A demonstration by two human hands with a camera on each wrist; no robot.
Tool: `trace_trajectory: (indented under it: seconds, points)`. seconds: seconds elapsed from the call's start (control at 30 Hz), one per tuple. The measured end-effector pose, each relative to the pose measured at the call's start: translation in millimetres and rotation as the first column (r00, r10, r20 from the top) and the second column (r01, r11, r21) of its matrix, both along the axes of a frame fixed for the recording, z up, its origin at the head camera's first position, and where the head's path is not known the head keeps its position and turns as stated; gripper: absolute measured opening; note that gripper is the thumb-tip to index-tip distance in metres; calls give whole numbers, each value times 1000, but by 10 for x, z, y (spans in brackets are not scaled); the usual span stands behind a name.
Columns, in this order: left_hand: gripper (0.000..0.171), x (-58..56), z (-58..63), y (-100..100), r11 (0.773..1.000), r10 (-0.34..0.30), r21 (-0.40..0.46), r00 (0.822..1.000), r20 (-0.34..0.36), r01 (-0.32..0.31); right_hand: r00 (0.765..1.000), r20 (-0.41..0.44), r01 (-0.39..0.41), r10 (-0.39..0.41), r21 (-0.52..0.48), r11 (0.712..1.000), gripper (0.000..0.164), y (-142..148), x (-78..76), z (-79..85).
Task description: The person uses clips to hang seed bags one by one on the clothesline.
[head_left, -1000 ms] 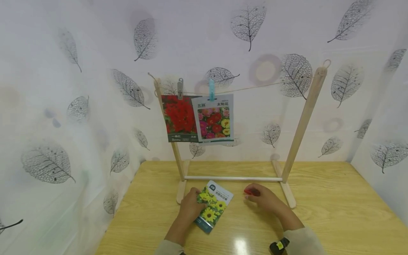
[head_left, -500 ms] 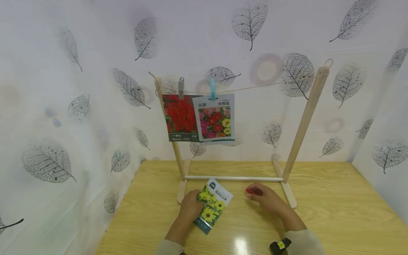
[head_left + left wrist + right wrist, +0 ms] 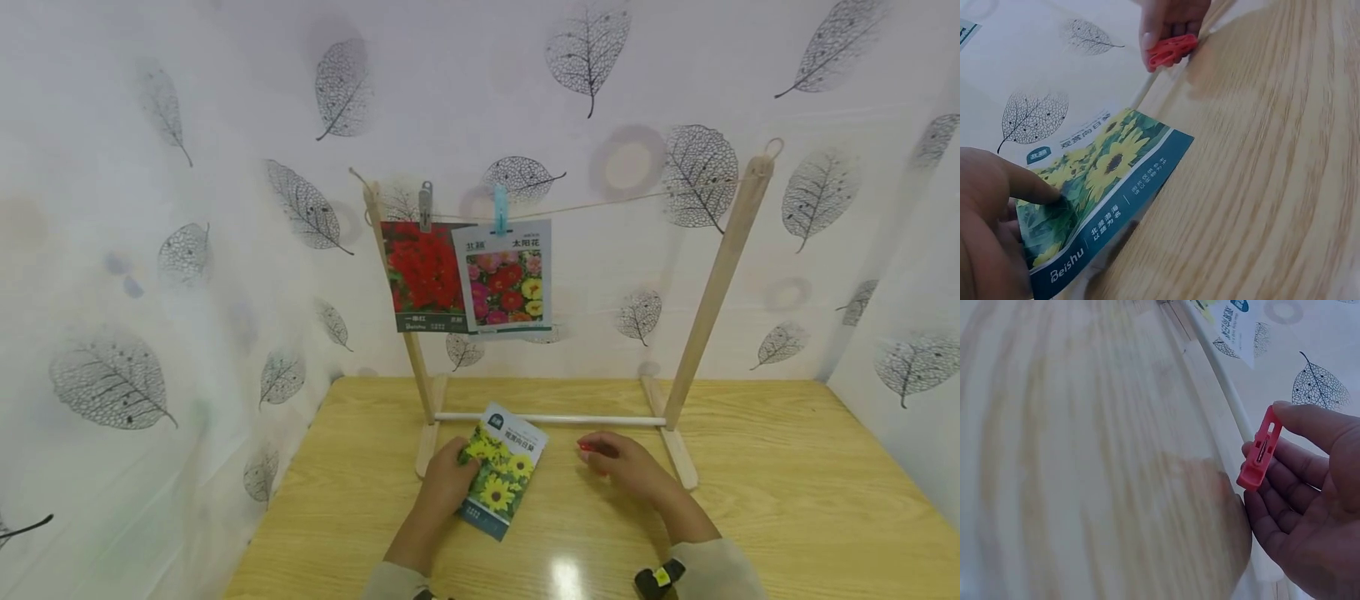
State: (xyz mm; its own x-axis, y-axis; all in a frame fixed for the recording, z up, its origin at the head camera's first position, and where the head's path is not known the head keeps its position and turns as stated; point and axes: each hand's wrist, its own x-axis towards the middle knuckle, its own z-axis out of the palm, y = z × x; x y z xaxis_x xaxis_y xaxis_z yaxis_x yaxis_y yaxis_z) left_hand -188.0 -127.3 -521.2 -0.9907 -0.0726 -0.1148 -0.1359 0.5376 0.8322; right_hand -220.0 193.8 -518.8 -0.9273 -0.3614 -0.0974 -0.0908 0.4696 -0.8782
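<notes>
My left hand (image 3: 447,482) pinches a seed packet (image 3: 497,487) by its left edge, thumb on the front. The packet shows yellow sunflower-like blooms above a dark teal band and leans at a slant. In the left wrist view the thumb presses on the packet's printed face (image 3: 1113,164). To the right, my right hand (image 3: 628,468) holds a red clothespin (image 3: 1261,450) between thumb and fingers, low over the table. A gap separates the clothespin from the packet in the head view.
Behind the hands stands a wooden rack (image 3: 716,292) with a string (image 3: 615,202) across its top. A red-flower packet (image 3: 423,279) hangs there by a grey clothespin (image 3: 426,207). Beside it a white-bordered packet (image 3: 504,283) hangs from a blue clothespin (image 3: 501,210). A white bar (image 3: 592,420) joins the feet.
The left hand has raised the sunflower packet slightly and turned it a little more upright. The right hand has stayed nearly in place with the red clothespin.
</notes>
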Motion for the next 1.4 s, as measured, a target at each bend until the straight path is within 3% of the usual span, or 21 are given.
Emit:
trace_trajectory:
  seconds: [0.23, 0.47, 0.8, 1.4]
  points:
    - [24, 4, 47, -2, 997, 29, 77, 1000, -11, -28, 1000, -21, -9, 9, -9, 1000, 42, 13, -9, -2]
    - [21, 22, 95, 0, 990, -3, 138, 1000, -17, 5, 998, -17, 66, -66, -1, 998, 37, -12, 2, -16]
    - [26, 21, 153, 19, 977, -21, 212, 1000, -8, 23, 995, -40, 92, -93, -15, 996, 35, -10, 7, -21]
    - [37, 23, 207, 45, 969, -25, 247, 999, -35, 33, 994, -53, 90, -94, -67, 994, 42, -1, 63, 72]
